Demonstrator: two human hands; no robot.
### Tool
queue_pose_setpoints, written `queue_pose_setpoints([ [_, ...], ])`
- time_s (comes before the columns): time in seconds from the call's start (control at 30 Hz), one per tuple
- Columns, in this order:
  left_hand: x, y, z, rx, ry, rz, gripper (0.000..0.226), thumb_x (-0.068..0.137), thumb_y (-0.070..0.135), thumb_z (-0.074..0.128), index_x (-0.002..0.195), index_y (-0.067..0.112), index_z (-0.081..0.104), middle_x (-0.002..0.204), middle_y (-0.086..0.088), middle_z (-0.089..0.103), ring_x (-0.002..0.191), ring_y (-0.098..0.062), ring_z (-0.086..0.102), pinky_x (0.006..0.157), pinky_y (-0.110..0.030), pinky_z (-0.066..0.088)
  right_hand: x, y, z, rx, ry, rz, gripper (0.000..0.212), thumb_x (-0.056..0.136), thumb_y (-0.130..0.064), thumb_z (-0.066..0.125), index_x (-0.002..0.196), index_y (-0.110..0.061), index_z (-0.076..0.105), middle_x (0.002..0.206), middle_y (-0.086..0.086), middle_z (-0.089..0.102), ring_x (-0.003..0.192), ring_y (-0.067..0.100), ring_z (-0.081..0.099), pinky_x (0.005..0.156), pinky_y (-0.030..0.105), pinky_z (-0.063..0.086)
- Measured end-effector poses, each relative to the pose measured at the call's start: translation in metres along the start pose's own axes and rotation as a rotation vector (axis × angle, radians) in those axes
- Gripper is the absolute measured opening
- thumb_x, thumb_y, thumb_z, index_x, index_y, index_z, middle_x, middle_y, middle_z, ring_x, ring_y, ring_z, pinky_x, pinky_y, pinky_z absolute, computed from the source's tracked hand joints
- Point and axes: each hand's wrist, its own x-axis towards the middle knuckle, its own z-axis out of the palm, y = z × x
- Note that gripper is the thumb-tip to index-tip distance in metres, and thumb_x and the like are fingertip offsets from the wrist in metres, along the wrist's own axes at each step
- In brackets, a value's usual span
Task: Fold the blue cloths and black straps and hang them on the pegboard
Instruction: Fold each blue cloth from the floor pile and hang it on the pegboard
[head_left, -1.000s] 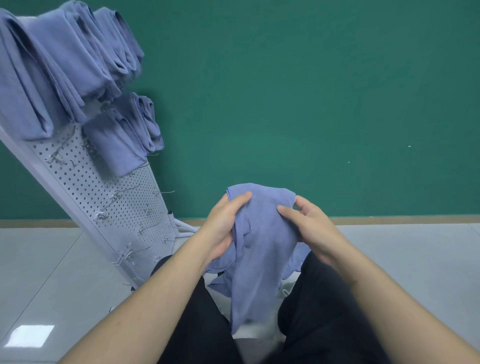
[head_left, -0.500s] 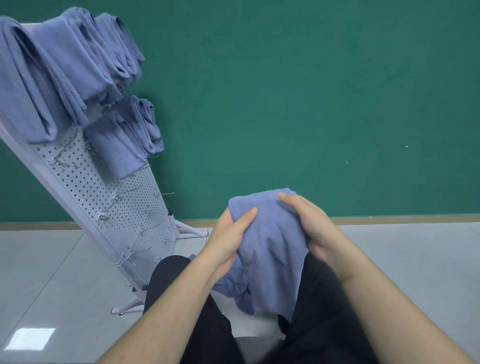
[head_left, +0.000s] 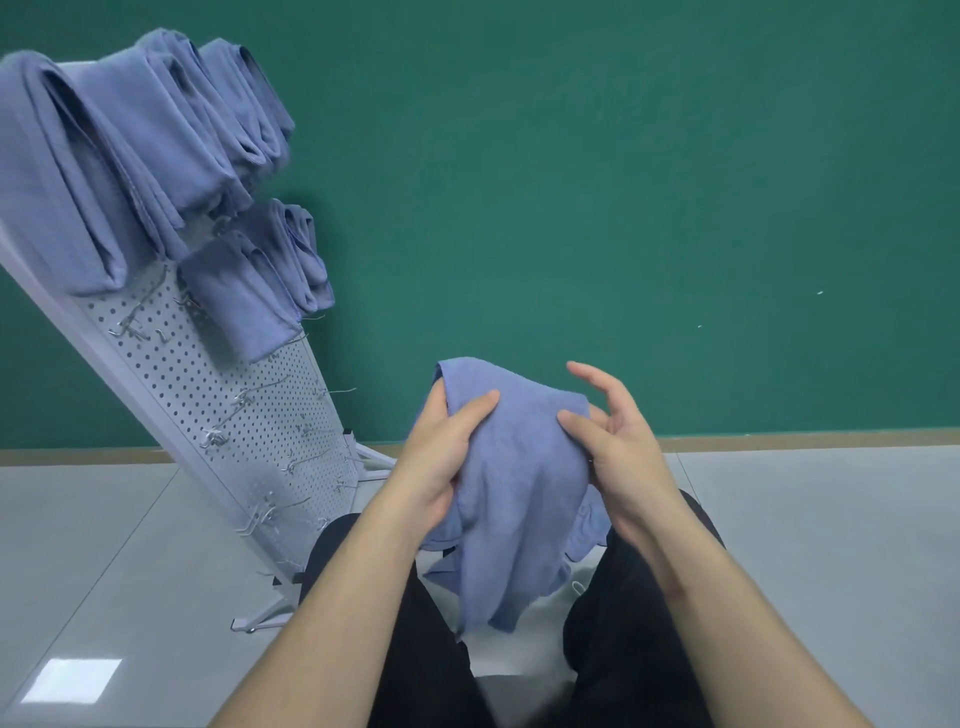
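Our left hand (head_left: 441, 457) grips the blue cloth (head_left: 511, 499) (hanging lengthwise toward our lap), our right hand (head_left: 615, 447) seemingly thumb-pinching its right edge, fingers spread.

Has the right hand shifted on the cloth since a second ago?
Yes. The right hand has opened its fingers off the blue cloth, lifting toward the green wall.
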Motion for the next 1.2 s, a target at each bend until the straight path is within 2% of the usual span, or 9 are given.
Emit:
queue_pose_setpoints([
  [0.17,-0.011,-0.009,-0.008,0.003,-0.161,-0.038,0.037,0.096,0.019,0.063,0.133,0.013,0.058,0.125,-0.007,0.071,0.118,-0.023,0.066,0.096,-0.039,0.052,0.007,-0.015,0.008,0.07,0.05,0.019,0.031,0.1,0.001,0.049,0.117,-0.022,0.061,0.064,-0.009,0.064,0.051,0.003,0.055,0.045,0.015,0.042],
  [0.33,-0.016,-0.016,-0.008,-0.012,-0.136,-0.026,0.027,0.094,0.016,0.063,0.121,0.011,0.064,0.117,-0.009,0.074,0.109,-0.021,0.07,0.092,-0.038,0.054,0.013,-0.024,0.006,0.16,0.058,0.053,0.028,0.099,-0.002,0.054,0.117,-0.023,0.056,0.066,0.0,0.067,0.055,0.011,0.061,0.05,0.023,0.05],
  [0.43,-0.013,-0.013,-0.002,-0.083,-0.062,0.003,0.029,0.096,0.011,0.062,0.125,0.005,0.059,0.119,-0.014,0.072,0.112,-0.025,0.069,0.092,-0.038,0.056,0.01,-0.022,0.005,0.048,0.085,0.127,0.026,0.096,-0.022,0.065,0.119,-0.026,0.052,0.066,-0.002,0.063,0.052,0.008,0.059,0.052,0.024,0.048],
  [0.6,-0.008,-0.004,0.008,-0.222,0.066,-0.003,0.017,0.099,0.01,0.06,0.115,0.011,0.061,0.109,-0.013,0.075,0.096,-0.022,0.074,0.078,-0.034,0.061,0.003,0.003,-0.004,-0.132,0.09,0.25,0.055,0.089,-0.062,0.06,0.116,-0.015,0.059,0.093,0.001,0.066,0.079,0.013,0.066,0.075,0.031,0.055],
  [0.7,-0.004,0.0,0.005,-0.23,0.102,-0.017,0.016,0.101,0.013,0.058,0.117,0.015,0.061,0.11,-0.011,0.075,0.096,-0.022,0.074,0.077,-0.034,0.061,-0.006,0.006,-0.004,-0.156,-0.081,0.298,0.036,0.096,-0.053,0.055,0.104,-0.023,0.073,0.098,-0.007,0.077,0.088,0.01,0.072,0.085,0.031,0.057],
  [0.77,-0.003,0.0,0.002,-0.187,0.109,-0.03,0.019,0.102,0.014,0.057,0.121,0.017,0.06,0.114,-0.01,0.074,0.1,-0.02,0.074,0.08,-0.034,0.059,-0.007,0.006,-0.002,-0.12,-0.09,0.23,0.02,0.098,-0.036,0.06,0.094,-0.021,0.074,0.092,-0.01,0.076,0.085,0.007,0.07,0.079,0.025,0.056],
  [0.87,-0.003,0.005,-0.005,-0.086,0.056,-0.062,0.025,0.102,0.019,0.057,0.127,0.021,0.06,0.114,-0.002,0.075,0.101,-0.014,0.073,0.078,-0.028,0.059,-0.006,0.004,0.002,-0.034,-0.016,0.127,0.013,0.098,-0.019,0.062,0.102,-0.015,0.074,0.099,0.0,0.078,0.088,0.01,0.07,0.077,0.027,0.055],
  [1.07,-0.01,0.006,-0.018,0.185,-0.151,-0.201,0.032,0.094,0.027,0.068,0.125,0.027,0.062,0.116,0.006,0.074,0.104,-0.011,0.071,0.083,-0.033,0.056,0.001,-0.005,0.001,-0.111,0.069,0.06,0.009,0.096,-0.016,0.066,0.099,-0.011,0.073,0.097,0.006,0.077,0.084,0.015,0.069,0.081,0.031,0.054],
  [1.2,-0.009,0.002,-0.02,0.05,-0.136,-0.178,0.042,0.091,0.011,0.07,0.132,0.016,0.057,0.118,0.0,0.074,0.103,-0.014,0.072,0.086,-0.035,0.059,0.004,-0.01,-0.006,-0.15,0.085,0.026,0.011,0.093,-0.016,0.069,0.096,-0.006,0.072,0.096,0.013,0.076,0.082,0.015,0.065,0.081,0.034,0.052],
])
